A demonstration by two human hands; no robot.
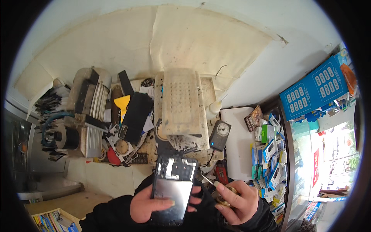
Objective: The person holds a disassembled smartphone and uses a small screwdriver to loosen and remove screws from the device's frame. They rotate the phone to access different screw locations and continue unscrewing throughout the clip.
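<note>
My left hand is wrapped round a black smartphone, thumb across its face and fingertips showing past the right edge. The phone's lower part is a glossy grey screen. Its upper part looks dark with bright silvery patches; whether it is opened up there I cannot tell. Close by on the right, my right hand pinches a thin pointed metal tool whose tip points up and left toward the phone, without touching it. Something brownish and gold sits among those fingers, mostly hidden.
A grimy machine with a perforated plate stands on the bench ahead. Left of it lie a dark flat phone-like piece, a yellow scraper and a metal clamp. On the right are a dial box and many small packages.
</note>
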